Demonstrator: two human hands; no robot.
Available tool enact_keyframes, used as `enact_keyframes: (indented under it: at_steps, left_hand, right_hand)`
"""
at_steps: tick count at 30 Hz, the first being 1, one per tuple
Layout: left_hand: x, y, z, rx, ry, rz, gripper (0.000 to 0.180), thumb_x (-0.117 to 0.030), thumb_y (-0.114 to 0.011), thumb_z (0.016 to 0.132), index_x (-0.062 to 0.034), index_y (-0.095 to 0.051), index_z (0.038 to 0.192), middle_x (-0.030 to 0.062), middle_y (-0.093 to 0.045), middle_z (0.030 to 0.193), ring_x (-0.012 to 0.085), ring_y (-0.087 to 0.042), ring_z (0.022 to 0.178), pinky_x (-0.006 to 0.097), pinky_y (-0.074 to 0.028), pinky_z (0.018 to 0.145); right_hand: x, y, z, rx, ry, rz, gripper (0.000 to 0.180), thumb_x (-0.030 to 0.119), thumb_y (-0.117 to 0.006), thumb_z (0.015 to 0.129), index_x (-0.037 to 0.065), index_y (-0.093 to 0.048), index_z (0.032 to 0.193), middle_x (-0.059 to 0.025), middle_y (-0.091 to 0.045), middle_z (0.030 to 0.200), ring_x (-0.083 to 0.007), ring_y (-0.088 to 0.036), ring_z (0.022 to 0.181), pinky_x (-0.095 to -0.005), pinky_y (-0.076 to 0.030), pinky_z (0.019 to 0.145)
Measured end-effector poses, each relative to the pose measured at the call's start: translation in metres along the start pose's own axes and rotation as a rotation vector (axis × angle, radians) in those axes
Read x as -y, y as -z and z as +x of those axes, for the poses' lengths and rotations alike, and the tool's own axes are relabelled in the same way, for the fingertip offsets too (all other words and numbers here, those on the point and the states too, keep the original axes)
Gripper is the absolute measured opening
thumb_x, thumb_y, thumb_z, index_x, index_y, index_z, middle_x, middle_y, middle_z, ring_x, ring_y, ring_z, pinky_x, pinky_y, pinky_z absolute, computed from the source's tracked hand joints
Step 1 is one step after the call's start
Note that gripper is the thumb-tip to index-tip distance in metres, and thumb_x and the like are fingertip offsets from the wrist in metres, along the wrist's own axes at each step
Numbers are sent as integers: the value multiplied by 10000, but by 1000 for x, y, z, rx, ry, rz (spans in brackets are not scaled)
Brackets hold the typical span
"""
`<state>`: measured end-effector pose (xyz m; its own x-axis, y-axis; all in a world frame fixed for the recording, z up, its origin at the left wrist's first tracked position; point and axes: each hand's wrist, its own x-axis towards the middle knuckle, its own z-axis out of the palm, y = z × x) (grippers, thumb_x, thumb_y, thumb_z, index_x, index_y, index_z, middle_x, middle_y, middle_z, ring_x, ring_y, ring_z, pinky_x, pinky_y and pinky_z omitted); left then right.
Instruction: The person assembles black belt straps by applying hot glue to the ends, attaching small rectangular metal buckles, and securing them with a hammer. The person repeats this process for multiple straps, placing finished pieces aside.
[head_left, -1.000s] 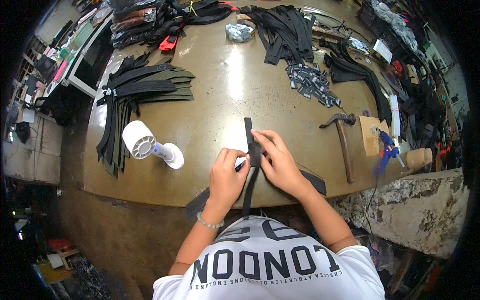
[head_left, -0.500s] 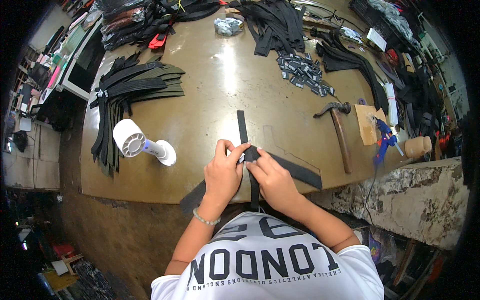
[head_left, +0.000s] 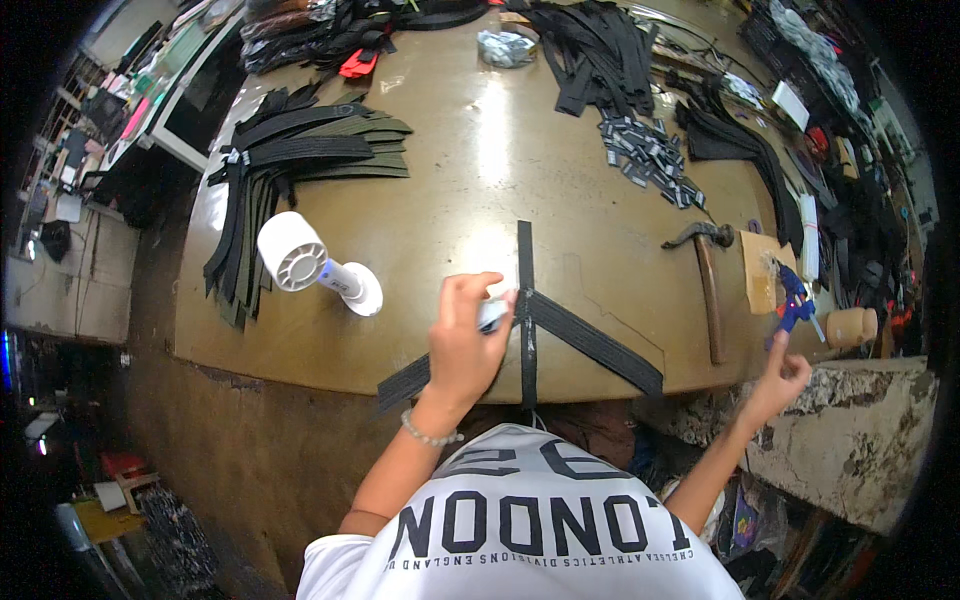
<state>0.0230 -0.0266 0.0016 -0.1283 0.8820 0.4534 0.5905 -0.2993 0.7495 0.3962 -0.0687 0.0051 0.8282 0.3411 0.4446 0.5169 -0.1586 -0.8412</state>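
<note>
While gripping a small pale tube (head_left: 492, 316), left hand (head_left: 462, 345) over flat woven black straps (head_left: 527, 310).

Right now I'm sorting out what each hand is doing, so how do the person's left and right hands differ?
The left hand is over the table, closed on a small light object at the crossing of the black straps; the right hand is off to the side at the table's edge, holding nothing.
The left hand's fingers are curled; the right hand's are loosely spread, reaching up near the blue tool.
Both are bare.
</note>
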Motion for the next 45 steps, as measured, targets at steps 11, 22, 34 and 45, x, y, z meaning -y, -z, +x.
enact_keyframes:
  at_steps: [11,22,34,45]
  left_hand:
    - [78,97,4,-305,293,118,389,-164,-784,840,70,-638,1114,130,-686,1027,225,-645,901,362,-494,873]
    - [61,124,-22,-140,536,156,378,-145,-778,836,65,-670,1130,122,-709,1016,164,-634,918,332,-487,882]
    - [5,91,-53,-296,-128,40,164,-129,-746,865,-42,-688,992,78,-628,777,153,-589,686,283,-465,624]
    - [11,22,-11,316,-26,211,189,-177,-740,831,-160,-731,1019,59,-568,722,251,-613,620,364,-479,542]
  right_hand:
    - [-103,-20,74,249,137,-109,638,360,-676,947,-51,-434,1369,-177,-632,1148,-213,-658,995,-337,-518,892]
    - [-58,-10,78,288,70,-324,503,386,-645,955,4,-532,1260,-88,-675,853,-136,-626,608,-285,-513,481]
    - [104,-22,-64,1022,273,222,436,178,-763,854,81,-526,1207,-80,-640,988,-161,-638,814,-321,-542,689]
    - [133,-91,-78,1411,426,95,451,303,-716,889,53,-482,1183,-217,-701,874,-405,-704,801,-423,-544,682]
